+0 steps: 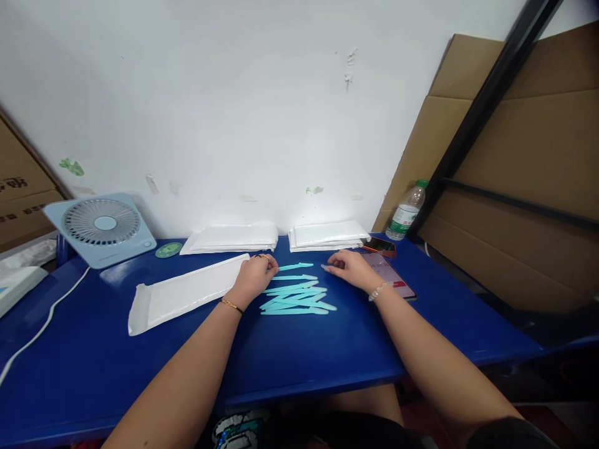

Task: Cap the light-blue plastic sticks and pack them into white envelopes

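no text can be read with certainty. dark characters are printed on the cardboard box (21, 187) at the left, small lettering is borne by the fan (105, 226), and green and red print is seen on the bottle label (404, 219), all illegible.

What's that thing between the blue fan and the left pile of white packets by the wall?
A round green disc lies on the blue table between the fan and the left pile. The head view shows it.

Left of the thin sticks (292, 298) lies a long packet (182, 296).
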`<control>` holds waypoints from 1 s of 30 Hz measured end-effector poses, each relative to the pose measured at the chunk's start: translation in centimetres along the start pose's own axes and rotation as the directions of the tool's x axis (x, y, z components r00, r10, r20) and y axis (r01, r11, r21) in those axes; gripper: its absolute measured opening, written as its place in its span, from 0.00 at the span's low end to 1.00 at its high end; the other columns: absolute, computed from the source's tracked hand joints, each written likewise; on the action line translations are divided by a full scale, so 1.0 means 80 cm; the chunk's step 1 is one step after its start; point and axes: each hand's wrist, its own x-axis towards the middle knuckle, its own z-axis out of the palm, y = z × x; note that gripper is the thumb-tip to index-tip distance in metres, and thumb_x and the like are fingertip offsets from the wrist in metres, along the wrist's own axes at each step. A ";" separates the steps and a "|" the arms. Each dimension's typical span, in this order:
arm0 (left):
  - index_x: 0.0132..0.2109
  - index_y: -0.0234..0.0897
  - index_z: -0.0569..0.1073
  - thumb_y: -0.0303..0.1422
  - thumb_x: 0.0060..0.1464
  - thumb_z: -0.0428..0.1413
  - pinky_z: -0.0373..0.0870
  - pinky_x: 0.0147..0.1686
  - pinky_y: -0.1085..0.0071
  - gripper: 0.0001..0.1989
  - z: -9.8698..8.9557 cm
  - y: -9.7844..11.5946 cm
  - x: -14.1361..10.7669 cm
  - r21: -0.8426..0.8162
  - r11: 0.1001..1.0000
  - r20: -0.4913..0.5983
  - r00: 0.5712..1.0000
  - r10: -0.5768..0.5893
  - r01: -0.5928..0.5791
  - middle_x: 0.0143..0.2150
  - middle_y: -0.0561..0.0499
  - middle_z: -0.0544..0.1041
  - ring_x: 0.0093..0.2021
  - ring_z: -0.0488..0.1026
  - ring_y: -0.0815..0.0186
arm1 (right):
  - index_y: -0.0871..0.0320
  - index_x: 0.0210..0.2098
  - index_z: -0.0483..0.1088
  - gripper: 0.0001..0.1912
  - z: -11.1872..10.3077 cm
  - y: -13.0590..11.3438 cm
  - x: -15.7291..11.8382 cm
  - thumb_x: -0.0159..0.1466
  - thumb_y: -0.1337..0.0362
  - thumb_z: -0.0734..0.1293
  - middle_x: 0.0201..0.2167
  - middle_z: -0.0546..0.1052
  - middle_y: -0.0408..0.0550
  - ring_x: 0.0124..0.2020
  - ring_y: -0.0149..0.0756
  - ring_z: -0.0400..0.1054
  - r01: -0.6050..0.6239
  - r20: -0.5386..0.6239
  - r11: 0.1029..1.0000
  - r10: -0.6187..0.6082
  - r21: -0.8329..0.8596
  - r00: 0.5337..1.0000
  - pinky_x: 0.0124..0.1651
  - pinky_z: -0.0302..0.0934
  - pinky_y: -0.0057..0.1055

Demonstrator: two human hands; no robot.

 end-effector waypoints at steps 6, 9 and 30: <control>0.34 0.40 0.71 0.36 0.54 0.49 0.63 0.35 0.70 0.08 -0.001 0.002 0.000 0.003 1.000 0.011 1.000 -0.010 0.010 0.34 0.52 0.77 0.37 0.72 0.64 | 0.60 0.30 0.70 0.06 0.007 -0.014 0.002 0.60 0.68 0.62 0.30 0.72 0.48 0.30 0.32 0.66 0.060 0.048 0.996 -0.057 -0.069 0.997 0.35 0.58 0.27; 0.34 0.40 0.71 0.36 0.54 0.49 0.63 0.35 0.70 0.08 -0.002 0.001 -0.001 -0.002 1.000 0.005 1.000 0.009 -0.009 0.34 0.52 0.77 0.36 0.72 0.64 | 0.59 0.35 0.69 0.09 0.006 -0.020 0.001 0.64 0.64 0.59 0.31 0.74 0.47 0.30 0.32 0.66 0.043 0.029 0.998 -0.045 0.051 0.999 0.34 0.58 0.27; 0.59 0.38 0.61 0.57 0.33 0.60 0.61 0.51 0.62 0.48 -0.002 0.026 -0.023 -0.011 0.965 0.223 0.940 0.257 -0.261 0.59 0.41 0.65 0.57 0.60 0.50 | 0.57 0.48 0.68 0.21 -0.001 -0.059 -0.008 0.59 0.53 0.66 0.44 0.70 0.52 0.45 0.40 0.64 0.157 0.153 0.979 -0.177 0.133 0.972 0.44 0.61 0.34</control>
